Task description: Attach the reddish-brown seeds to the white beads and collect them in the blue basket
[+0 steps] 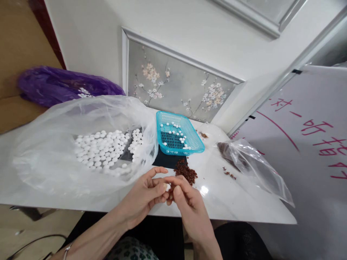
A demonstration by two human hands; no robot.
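Above the table's front edge, my left hand (150, 193) pinches a small white ball (168, 187) between thumb and fingers. Close against it is my right hand (188, 200), its thumb and forefinger drawn together beside the ball. A hint of reddish brown shows between the two hands, too small to name. Just beyond the fingers lies a heap of reddish-brown dried bits (185, 171). Behind the heap stands a blue plastic basket (199, 146) with several white balls on its bottom.
A large clear plastic bag (48, 169) spreads over the left side, many white balls (101, 148) inside. Behind it sits a purple bag (54, 81). On the right are a clear bag (260, 169) with brown matter, scattered bits (229, 174) and a whiteboard (306, 155). A framed picture (176, 76) leans behind.
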